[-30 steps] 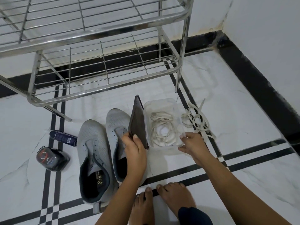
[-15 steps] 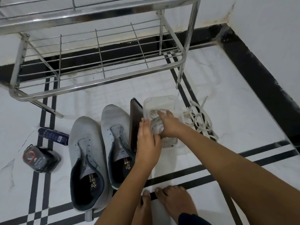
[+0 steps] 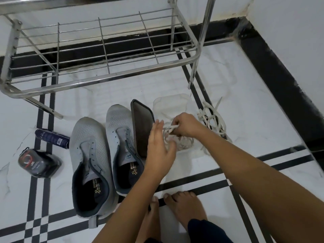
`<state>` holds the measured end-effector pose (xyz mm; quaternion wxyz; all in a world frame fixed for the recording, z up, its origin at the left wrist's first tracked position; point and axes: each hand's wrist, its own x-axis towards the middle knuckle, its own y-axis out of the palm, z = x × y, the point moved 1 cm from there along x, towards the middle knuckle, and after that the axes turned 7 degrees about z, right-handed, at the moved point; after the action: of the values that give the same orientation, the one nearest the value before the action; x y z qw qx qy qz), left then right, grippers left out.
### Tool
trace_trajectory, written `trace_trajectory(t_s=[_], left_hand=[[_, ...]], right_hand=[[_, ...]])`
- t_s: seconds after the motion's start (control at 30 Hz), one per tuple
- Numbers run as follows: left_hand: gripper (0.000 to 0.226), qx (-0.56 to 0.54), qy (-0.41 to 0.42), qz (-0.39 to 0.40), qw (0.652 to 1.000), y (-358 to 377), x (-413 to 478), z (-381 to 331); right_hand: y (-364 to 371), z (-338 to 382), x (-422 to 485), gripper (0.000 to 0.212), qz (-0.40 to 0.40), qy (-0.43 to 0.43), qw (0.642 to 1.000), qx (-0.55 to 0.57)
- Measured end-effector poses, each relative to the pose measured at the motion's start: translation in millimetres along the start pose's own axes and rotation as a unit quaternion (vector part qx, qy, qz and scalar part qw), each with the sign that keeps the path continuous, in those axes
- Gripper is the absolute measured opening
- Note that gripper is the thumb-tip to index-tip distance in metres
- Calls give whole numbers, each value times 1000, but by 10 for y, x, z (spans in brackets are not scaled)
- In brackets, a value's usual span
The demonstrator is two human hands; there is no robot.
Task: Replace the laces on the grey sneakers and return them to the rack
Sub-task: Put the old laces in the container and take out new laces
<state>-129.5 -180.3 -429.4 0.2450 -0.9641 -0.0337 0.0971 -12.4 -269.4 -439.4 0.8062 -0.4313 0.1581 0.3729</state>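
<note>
On the floor below the rack (image 3: 105,79), the unlaced sneakers (image 3: 91,155) lie side by side. Just right of them is the left hand (image 3: 160,151), fingers straight and holding nothing. The right hand (image 3: 185,127) pinches white laces (image 3: 170,128) over the clear box (image 3: 168,104) — a lace tangle (image 3: 210,120) lies further right.

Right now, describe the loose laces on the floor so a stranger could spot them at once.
Find the steel rack and follow its front right leg down to the floor. Right of the clear box at its foot lies a white lace tangle. Unlike the laces inside the box, it lies on bare tile.
</note>
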Motion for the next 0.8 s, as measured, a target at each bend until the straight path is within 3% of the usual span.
trace_trajectory(t_s=[0.1, 0.2, 0.33, 0.47, 0.67, 0.8], left_hand=[[92, 33, 50, 79, 995, 63, -4, -136], [113, 18, 35, 125, 991, 86, 144, -367], [82, -113, -1, 215, 970, 273, 139, -655], [59, -200, -51, 259, 944, 682, -38, -742], [70, -177, -153, 319, 918, 1077, -221, -442], [71, -129, -180, 308, 925, 1067, -192, -255]], right_hand=[[-304, 49, -408, 13, 26, 8, 988, 149], [-545, 42, -827, 6, 53, 8, 973, 225], [-739, -108, -1262, 17, 21, 37, 945, 325], [-740, -424, -1552, 9, 0, 92, 925, 368], [-197, -1026, -1479, 15, -49, 214, 929, 296], [121, -1148, -1361, 18, -53, 218, 949, 222]])
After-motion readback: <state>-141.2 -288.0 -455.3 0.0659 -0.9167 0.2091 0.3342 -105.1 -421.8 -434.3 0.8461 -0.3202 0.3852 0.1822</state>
